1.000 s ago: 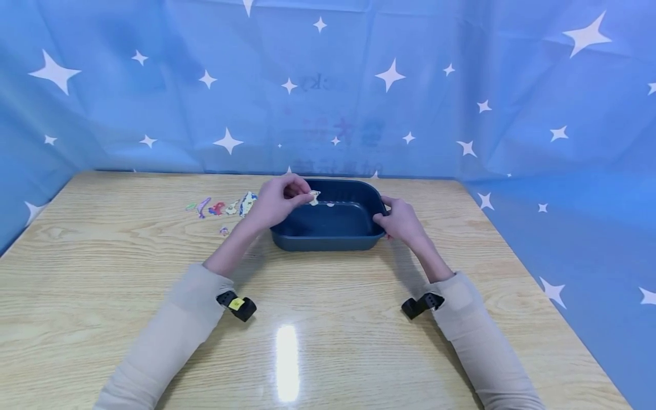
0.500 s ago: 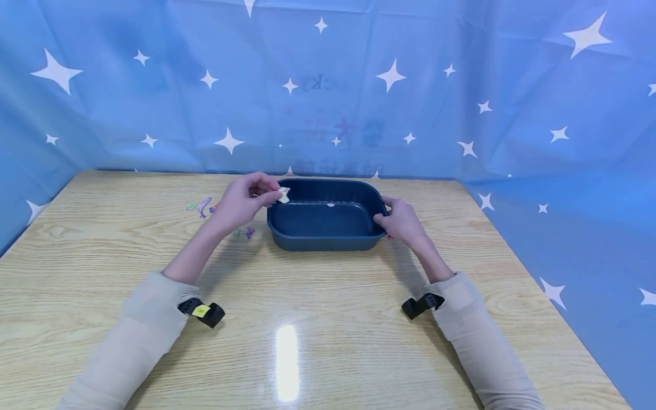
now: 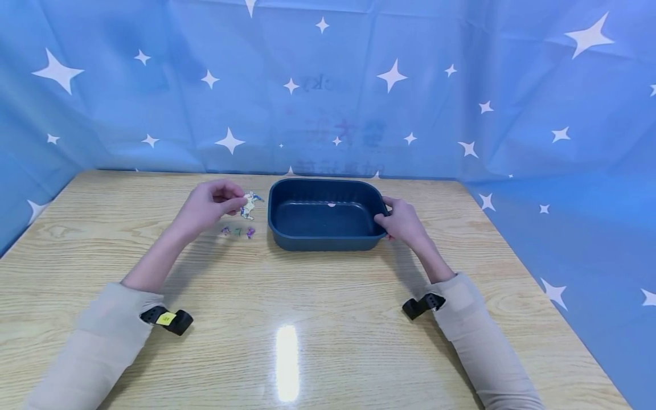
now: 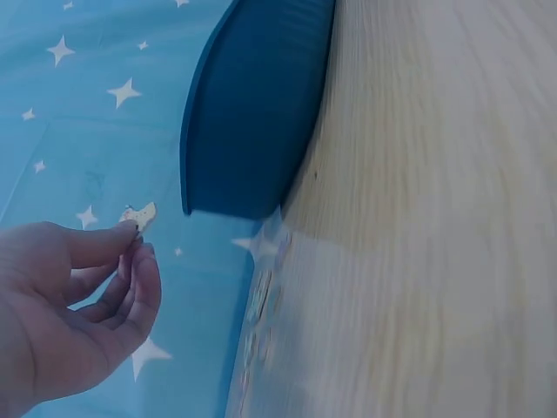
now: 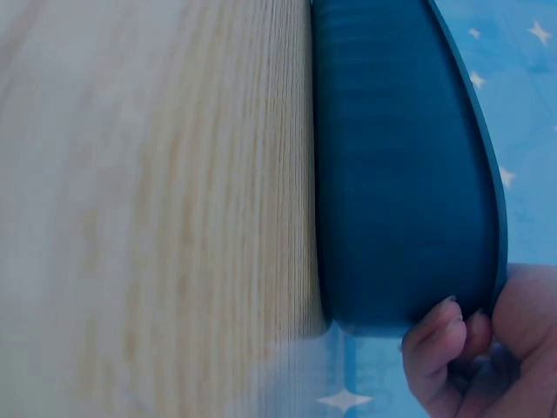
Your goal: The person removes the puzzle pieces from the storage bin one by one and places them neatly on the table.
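My left hand (image 3: 214,206) is over the table, left of a dark blue plastic basin (image 3: 324,244). Its thumb and fingertips pinch a small pale flat cutout (image 4: 141,216), clearest in the left wrist view. Right by those fingertips in the head view is a blue-and-cream cutout (image 3: 249,206), overlapping the held piece. In front of it lie small purple and green cutouts (image 3: 238,232). My right hand (image 3: 402,221) grips the basin's right end, thumb at the rim; in the right wrist view its curled fingers (image 5: 435,341) show against the outer wall.
The basin stands near the back edge of the wooden table (image 3: 328,296). A blue curtain with white stars (image 3: 230,85) hangs behind and along the right side. Something small and red (image 3: 390,237) shows under the right hand.
My left hand has moved left from over the basin to beside it, still pinching the pale cutout. It now covers the left part of the row of cutouts. The right hand has stayed put.
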`<state>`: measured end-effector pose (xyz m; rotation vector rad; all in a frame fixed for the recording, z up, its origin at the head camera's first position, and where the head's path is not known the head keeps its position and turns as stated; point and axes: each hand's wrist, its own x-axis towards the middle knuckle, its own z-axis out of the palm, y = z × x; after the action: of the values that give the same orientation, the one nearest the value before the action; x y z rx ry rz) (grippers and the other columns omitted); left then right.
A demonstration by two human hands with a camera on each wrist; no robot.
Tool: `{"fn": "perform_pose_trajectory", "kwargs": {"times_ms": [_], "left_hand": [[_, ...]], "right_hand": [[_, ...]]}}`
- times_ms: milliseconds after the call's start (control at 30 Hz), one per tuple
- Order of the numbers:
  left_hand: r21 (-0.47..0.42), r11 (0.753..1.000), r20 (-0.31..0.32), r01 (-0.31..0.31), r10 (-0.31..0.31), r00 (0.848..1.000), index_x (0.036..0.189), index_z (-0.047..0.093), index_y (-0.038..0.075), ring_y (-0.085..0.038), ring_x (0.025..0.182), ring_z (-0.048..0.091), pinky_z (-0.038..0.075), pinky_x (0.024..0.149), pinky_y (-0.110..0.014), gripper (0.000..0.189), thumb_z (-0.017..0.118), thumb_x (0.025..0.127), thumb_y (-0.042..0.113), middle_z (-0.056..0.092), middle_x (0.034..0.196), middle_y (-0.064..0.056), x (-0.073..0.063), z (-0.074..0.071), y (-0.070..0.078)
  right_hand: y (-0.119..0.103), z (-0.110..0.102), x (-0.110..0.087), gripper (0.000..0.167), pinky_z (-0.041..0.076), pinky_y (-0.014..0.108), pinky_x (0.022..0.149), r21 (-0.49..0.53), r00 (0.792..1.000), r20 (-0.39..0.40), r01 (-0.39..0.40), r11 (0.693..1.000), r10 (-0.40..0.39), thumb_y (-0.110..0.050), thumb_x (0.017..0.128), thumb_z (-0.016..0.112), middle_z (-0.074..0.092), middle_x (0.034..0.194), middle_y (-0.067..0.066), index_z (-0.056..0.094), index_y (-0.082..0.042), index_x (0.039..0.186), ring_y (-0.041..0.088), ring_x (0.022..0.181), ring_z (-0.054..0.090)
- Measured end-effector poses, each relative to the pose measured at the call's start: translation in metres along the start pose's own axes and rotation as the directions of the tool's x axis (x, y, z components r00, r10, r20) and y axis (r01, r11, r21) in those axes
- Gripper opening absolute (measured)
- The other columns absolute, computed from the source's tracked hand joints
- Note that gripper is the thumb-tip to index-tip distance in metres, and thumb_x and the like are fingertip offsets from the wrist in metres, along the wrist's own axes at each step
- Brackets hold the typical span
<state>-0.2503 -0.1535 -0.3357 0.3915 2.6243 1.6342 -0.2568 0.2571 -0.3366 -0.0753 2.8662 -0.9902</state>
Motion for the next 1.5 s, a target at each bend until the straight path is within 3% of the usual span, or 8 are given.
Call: {"fn": "perform_pose_trajectory", "kwargs": {"times_ms": [300,533,733,867,1000,1200,1500], "left_hand": [[0.025,0.995,0.025,0.092,-0.092,0.995,0.116,0.062,-0.006,-0.025,0.092,0.065,0.057,0.081,-0.029,0.030,0.065,0.101,0.019,0.066,0.105,-0.020,-0.012,-0.021,-0.016],[0.043,0.982,0.063,0.186,-0.189,0.980,0.119,0.061,-0.008,-0.018,0.090,0.065,0.057,0.080,-0.027,0.030,0.067,0.099,0.013,0.064,0.118,-0.021,-0.014,-0.029,-0.019],[0.105,0.962,0.092,0.251,-0.261,0.961,0.117,0.061,-0.009,-0.018,0.087,0.062,0.057,0.074,-0.026,0.029,0.067,0.097,0.012,0.063,0.103,-0.013,-0.016,-0.032,-0.023],[0.124,0.955,0.139,0.270,-0.286,0.948,0.117,0.060,-0.011,-0.015,0.083,0.063,0.056,0.070,-0.026,0.029,0.066,0.097,0.010,0.065,0.098,-0.010,-0.020,-0.038,-0.031],[0.086,0.957,0.193,0.276,-0.287,0.938,0.118,0.057,-0.015,-0.013,0.082,0.063,0.057,0.072,-0.025,0.028,0.062,0.099,0.005,0.065,0.099,-0.014,-0.020,-0.044,-0.037],[0.066,0.957,0.217,0.284,-0.291,0.932,0.118,0.055,-0.017,-0.012,0.079,0.063,0.058,0.072,-0.025,0.028,0.061,0.099,0.002,0.065,0.097,-0.013,-0.018,-0.047,-0.040],[0.179,0.952,0.167,0.249,-0.279,0.946,0.123,0.055,-0.015,-0.017,0.083,0.063,0.057,0.071,-0.027,0.033,0.060,0.101,0.009,0.065,0.101,-0.017,-0.022,-0.051,-0.037]], "right_hand": [[0.000,0.000,0.000,0.061,0.056,0.041,0.058,-0.005,1.000,-0.004,0.004,1.000,-0.004,-0.012,0.100,0.053,0.060,0.058,0.010,0.031,0.001,0.156,0.035,0.058,0.065],[0.000,0.001,0.000,0.061,0.057,0.041,0.058,-0.008,1.000,-0.006,0.005,1.000,-0.005,-0.012,0.101,0.054,0.059,0.058,0.010,0.031,0.002,0.156,0.034,0.057,0.065],[0.002,0.004,0.001,0.060,0.055,0.038,0.055,-0.010,1.000,-0.002,0.009,1.000,-0.009,-0.013,0.101,0.054,0.058,0.056,0.008,0.032,0.001,0.156,0.032,0.055,0.065],[0.001,0.004,0.001,0.061,0.053,0.036,0.053,-0.004,1.000,0.006,0.014,1.000,-0.014,-0.013,0.101,0.053,0.056,0.055,0.007,0.031,0.001,0.156,0.033,0.056,0.065],[0.001,0.001,-0.001,0.061,0.054,0.038,0.053,-0.007,1.000,-0.010,0.017,1.000,-0.017,-0.012,0.100,0.053,0.055,0.053,0.007,0.032,0.002,0.155,0.036,0.057,0.065],[0.000,-0.001,-0.001,0.060,0.054,0.039,0.054,-0.019,1.000,-0.010,0.020,1.000,-0.020,-0.012,0.101,0.053,0.058,0.056,0.009,0.032,0.002,0.155,0.035,0.057,0.065],[0.000,0.000,-0.001,0.061,0.052,0.034,0.052,-0.019,1.000,-0.006,0.015,1.000,-0.016,-0.012,0.101,0.053,0.059,0.057,0.009,0.031,0.002,0.155,0.033,0.056,0.065]]}}
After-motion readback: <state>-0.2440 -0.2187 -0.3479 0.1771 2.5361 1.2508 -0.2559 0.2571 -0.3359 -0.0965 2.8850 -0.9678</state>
